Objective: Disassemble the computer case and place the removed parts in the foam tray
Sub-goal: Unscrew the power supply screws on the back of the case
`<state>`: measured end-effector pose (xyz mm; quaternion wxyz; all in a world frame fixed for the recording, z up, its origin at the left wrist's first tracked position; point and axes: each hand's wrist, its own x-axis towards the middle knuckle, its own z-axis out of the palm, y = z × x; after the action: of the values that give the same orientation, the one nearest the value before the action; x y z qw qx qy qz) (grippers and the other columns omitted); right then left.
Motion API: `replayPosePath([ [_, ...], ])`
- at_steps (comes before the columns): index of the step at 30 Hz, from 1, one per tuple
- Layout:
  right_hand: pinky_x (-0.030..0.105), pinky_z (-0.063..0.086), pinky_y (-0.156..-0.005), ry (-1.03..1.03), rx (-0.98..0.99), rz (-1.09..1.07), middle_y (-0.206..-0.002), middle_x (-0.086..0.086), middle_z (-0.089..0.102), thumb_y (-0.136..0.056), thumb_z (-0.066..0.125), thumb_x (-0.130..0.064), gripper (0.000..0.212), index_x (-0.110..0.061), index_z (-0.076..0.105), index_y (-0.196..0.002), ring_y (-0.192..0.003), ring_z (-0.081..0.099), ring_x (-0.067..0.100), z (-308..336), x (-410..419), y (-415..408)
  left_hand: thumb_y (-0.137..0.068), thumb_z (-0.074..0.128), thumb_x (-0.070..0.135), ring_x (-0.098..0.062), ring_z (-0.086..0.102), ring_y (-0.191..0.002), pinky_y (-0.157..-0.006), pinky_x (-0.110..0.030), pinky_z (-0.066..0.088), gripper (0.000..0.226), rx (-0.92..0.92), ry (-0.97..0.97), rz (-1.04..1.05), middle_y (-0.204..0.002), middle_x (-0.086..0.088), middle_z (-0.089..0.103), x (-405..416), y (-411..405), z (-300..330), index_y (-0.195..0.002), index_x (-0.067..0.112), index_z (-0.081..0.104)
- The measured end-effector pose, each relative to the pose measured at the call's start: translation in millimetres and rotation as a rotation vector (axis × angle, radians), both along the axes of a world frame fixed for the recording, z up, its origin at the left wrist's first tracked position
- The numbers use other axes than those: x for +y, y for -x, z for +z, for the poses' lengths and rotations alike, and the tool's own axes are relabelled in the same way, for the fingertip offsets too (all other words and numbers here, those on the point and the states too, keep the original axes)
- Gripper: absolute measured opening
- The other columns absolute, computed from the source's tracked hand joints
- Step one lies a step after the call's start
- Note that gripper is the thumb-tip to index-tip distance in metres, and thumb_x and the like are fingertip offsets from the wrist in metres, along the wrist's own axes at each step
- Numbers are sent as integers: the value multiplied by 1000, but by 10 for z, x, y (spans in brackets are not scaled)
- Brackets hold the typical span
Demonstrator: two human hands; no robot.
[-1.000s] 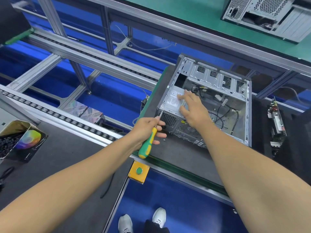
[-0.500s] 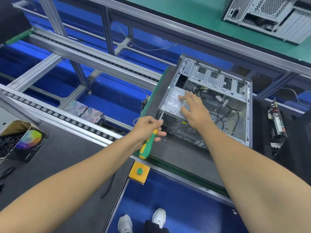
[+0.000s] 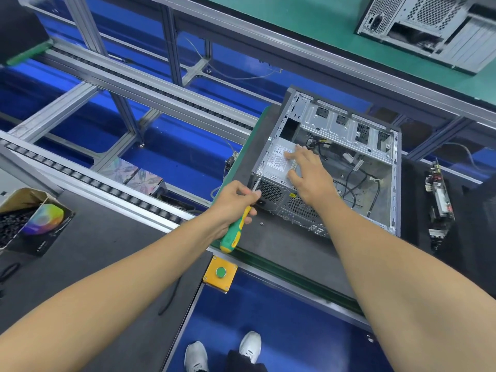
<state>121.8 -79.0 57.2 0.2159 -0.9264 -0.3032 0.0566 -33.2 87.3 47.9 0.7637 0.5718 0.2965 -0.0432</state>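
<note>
An open grey computer case (image 3: 346, 130) lies on its side on a dark mat (image 3: 281, 245), with loose cables inside. Its silver power supply (image 3: 276, 159) sits in the near left corner. My right hand (image 3: 308, 175) rests flat on top of the power supply, fingers straight. My left hand (image 3: 236, 200) grips a green and yellow screwdriver (image 3: 234, 232), whose tip touches the case's rear left corner beside the power supply grille. A small loose screw (image 3: 261, 224) lies on the mat just below the case.
A removed circuit card (image 3: 440, 202) lies on dark foam to the right of the case. Another case (image 3: 429, 25) stands on the green bench behind. A yellow button box (image 3: 220, 272) hangs at the bench edge. A cardboard box (image 3: 24, 218) sits far left beside roller rails.
My left hand has raised the screwdriver tip slightly up the case's rear corner. My right hand has slid a little further along the top of the power supply.
</note>
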Motion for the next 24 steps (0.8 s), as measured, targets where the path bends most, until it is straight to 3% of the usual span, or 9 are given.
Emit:
replayPosePath([
  [2,47,38,-110,1,0,-1,-167,-5,26,-96,46,-30,46,-34,48,-143,-153,18,13,-6,1,-8,-99,68,21,-17,72,-60,-43,-24,50,22,4,12,-4,-82,-11,60,31,7,-16,-88,10,52],
  [5,47,36,-111,2,1,2,-167,-5,25,-96,45,-30,47,-34,48,-143,-154,16,13,-15,1,-15,-106,55,31,-19,76,-71,-48,-27,55,26,12,24,-63,-74,-2,64,46,40,-13,-96,8,62],
  [8,46,36,-108,5,0,-2,-167,-6,25,-96,45,-31,47,-34,47,-143,-153,16,12,-19,3,-12,-110,45,33,-15,73,-66,-49,-25,53,36,42,-14,-100,-74,1,65,52,32,-4,-108,7,69],
  [11,46,38,-106,5,-2,-1,-167,-6,25,-96,45,-31,47,-35,47,-143,-153,16,12,-17,1,-14,-108,49,32,-13,64,-55,-43,-22,42,26,26,-22,-73,-84,-5,64,21,14,11,-114,10,62],
  [14,46,37,-107,0,6,-2,-167,-7,24,-96,45,-30,47,-35,47,-142,-153,15,11,-14,-5,-18,-99,68,27,-11,56,-54,-40,-23,39,23,7,-50,-1,-95,-12,60,-19,-13,-6,-103,13,50],
  [16,47,38,-107,-1,8,-1,-167,-6,24,-96,46,-29,47,-35,48,-142,-153,15,12,-15,-6,-20,-96,71,22,-10,58,-53,-42,-25,48,23,1,-36,27,-90,-13,58,-21,-33,-16,-94,11,52],
  [19,47,38,-107,-12,4,-1,-167,-6,25,-96,46,-30,46,-35,48,-142,-154,15,12,-22,-4,-17,-103,62,27,-12,68,-57,-50,-29,59,21,-5,-7,-13,-82,-9,59,6,-35,-31,-93,8,59],
  [24,46,39,-105,-13,-3,2,-167,-5,26,-96,46,-31,46,-34,48,-142,-153,16,12,-32,-9,-31,-110,42,30,-13,66,-54,-44,-25,52,32,28,-39,-34,-71,-3,57,-9,-64,-47,-109,9,66],
])
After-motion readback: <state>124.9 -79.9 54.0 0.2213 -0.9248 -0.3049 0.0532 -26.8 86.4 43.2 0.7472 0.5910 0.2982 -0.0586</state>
